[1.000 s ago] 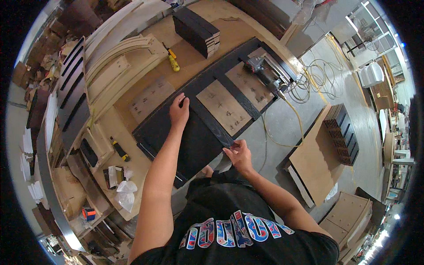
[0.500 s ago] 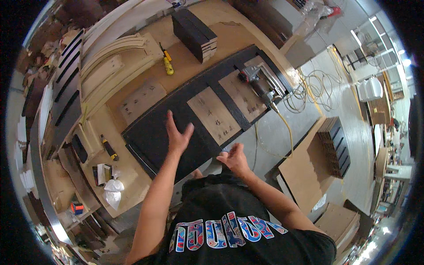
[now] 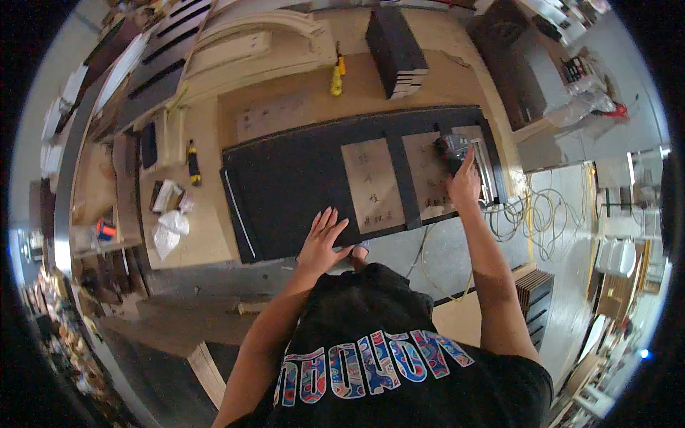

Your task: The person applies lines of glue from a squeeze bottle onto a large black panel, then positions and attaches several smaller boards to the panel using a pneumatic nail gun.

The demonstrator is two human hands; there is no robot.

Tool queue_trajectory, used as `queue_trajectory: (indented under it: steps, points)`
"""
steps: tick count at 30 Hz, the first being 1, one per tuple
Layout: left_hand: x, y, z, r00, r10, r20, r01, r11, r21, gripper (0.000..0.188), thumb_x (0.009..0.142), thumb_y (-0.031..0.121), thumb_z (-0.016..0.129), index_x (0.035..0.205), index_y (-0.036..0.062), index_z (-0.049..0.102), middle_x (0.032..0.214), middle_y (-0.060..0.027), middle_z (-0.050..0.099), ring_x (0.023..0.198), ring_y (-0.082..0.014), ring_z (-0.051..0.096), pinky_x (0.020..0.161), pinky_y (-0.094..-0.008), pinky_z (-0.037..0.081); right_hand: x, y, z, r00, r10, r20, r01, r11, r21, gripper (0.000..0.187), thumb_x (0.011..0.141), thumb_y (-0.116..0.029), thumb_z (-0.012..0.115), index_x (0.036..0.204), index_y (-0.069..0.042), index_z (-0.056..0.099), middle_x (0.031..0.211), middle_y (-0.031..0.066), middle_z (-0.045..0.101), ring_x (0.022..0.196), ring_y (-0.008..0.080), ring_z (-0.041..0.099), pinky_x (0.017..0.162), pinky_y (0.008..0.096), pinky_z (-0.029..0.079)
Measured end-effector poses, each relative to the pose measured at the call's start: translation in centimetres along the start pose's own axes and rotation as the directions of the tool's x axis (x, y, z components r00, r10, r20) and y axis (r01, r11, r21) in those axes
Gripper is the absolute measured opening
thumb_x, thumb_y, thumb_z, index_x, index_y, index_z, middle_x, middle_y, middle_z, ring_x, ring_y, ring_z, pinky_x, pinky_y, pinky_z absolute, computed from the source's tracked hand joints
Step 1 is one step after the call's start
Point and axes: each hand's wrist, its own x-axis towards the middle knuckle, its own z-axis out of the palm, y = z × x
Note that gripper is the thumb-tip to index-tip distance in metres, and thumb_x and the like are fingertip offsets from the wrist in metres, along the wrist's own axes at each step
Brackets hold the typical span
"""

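Observation:
A long black panel frame point(image 3: 285, 185) lies across the workbench, with bare wood-coloured sections showing handwritten marks. My left hand point(image 3: 325, 242) rests on its near edge, fingers spread and holding nothing. At the frame's right end lies a pneumatic nail gun point(image 3: 451, 148) with a dark body and a silver rail. My right hand point(image 3: 465, 187) is closed over the nail gun's handle, its index finger stretched along the tool. The hand hides most of the handle.
Behind the frame stand a stack of dark boards point(image 3: 396, 53) and a yellow-handled screwdriver point(image 3: 336, 80). A utility knife point(image 3: 194, 164) and a white plastic bag point(image 3: 170, 232) lie at left. Coiled yellow hose point(image 3: 546, 214) covers floor at right. Slotted dark panels point(image 3: 539, 292) stand below it.
My right hand has moved up and right from the near edge onto the nail gun. My left hand has come down onto the frame's near edge. The view has turned.

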Motion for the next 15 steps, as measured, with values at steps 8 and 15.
queue_trajectory:
  steps: [8, 15]
  points:
    - [-0.1, 0.3, -0.1, 0.996, -0.056, -0.068, 0.050, 0.995, -0.084, 0.070, 0.083, 0.032, 0.087, 0.144, 0.0096, 0.063, 0.154, -0.0184, 0.058, 0.153, -0.0327, 0.044, 0.129, -0.0495, 0.030, -0.1, -2.3, -5.8, 1.000, -0.013, -0.016, 0.017, 0.956, 0.293, 0.113, 0.089, -0.004, 0.070, 0.170, -0.016, -0.008, 0.135, 0.0336, 0.065, 0.109, 0.0518, 0.069, 0.087, 0.0580, 0.054]
    - [-0.8, -0.4, 0.4, 0.998, -0.052, -0.043, 0.052, 0.999, -0.016, 0.070, 0.089, 0.041, 0.081, 0.149, 0.0101, 0.059, 0.157, -0.0186, 0.055, 0.154, -0.0316, 0.042, 0.130, -0.0473, 0.029, -8.0, -7.6, -17.2, 0.965, -0.005, 0.262, -0.196, 0.651, 0.733, 0.091, 0.091, -0.015, 0.081, 0.162, -0.005, 0.026, 0.108, 0.0153, 0.069, 0.089, 0.0216, 0.067, 0.080, 0.0373, 0.056]
